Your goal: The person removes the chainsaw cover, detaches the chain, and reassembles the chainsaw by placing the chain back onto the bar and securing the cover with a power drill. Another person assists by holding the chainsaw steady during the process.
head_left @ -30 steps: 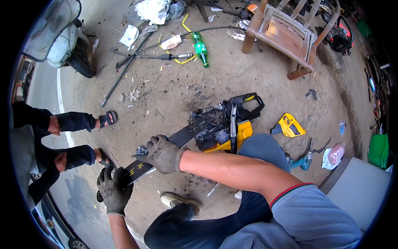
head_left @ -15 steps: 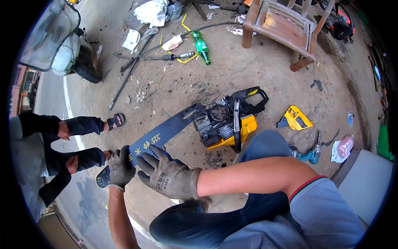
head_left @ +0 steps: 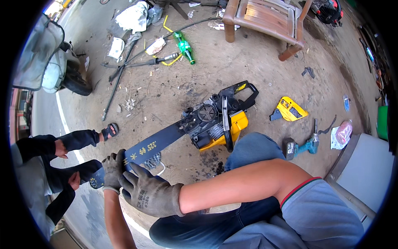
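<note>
A yellow and black chainsaw lies on the ground with its side cover off. Its long dark blue guide bar reaches toward me at the left. My left hand, in a grey work glove, is closed around the bar near its rounded tip. Close beside it, my right hand, gloved the same, has its fingers bent over the bar's near edge; its fingertips are partly hidden. A heaped saw chain shows on the ground just past the bar's lower edge.
The yellow side cover and a teal cordless power tool lie to the right. A bamboo chair, a green bottle and hoses are farther off. Another person sits at left, near a parked scooter.
My right hand has slid left along the bar, closer to my left hand, and its spread fingers have drawn in. The chain heap has come into sight. The whole view has shifted slightly.
</note>
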{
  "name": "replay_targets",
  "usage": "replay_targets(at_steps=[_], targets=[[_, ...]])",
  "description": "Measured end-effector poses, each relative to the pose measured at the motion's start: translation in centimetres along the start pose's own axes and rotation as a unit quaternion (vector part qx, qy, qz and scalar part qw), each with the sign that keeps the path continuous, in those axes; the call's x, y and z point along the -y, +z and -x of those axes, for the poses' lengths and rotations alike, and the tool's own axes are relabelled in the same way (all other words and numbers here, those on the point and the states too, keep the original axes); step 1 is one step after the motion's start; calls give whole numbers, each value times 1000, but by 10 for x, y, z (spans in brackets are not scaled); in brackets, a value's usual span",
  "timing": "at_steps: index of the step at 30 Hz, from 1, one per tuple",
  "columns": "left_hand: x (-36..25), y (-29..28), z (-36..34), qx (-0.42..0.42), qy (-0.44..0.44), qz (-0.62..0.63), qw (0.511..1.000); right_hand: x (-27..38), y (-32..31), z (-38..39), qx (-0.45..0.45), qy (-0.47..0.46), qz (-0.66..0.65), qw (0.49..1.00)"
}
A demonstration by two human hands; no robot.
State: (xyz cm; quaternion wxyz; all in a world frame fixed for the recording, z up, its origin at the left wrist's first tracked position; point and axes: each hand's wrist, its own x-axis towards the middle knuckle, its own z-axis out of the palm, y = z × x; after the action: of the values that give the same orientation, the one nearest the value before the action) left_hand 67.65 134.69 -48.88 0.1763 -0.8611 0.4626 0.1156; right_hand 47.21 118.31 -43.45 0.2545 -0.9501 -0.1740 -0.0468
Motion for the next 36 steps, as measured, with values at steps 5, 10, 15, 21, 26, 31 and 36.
replay_targets(at_steps=[5, 10, 15, 21, 26, 31, 36], targets=[[-13, -36, -7, 9, -10, -53, 998, 7, 14, -1, -18, -1, 8, 1000], [-33, -79, -9, 18, 1, -55, 998, 12, 25, -7, -44, -6, 19, 999], [-46, -95, -18, -2, 11, -84, 996, 12, 19, -5, -37, -19, 13, 999], [-31, -73, -24, 51, 12, -57, 997, 11, 3, -1, -66, -1, -21, 998], [-12, -3, -24, 79, 7, 5, 997, 9, -4, 3, -36, -21, -25, 999], [-16, 59, -23, 77, -15, 73, 994, 6, 4, 7, -54, -26, 11, 998], [-22, 86, -26, 29, -37, 82, 996, 7, 22, 2, -28, -21, -1, 999]])
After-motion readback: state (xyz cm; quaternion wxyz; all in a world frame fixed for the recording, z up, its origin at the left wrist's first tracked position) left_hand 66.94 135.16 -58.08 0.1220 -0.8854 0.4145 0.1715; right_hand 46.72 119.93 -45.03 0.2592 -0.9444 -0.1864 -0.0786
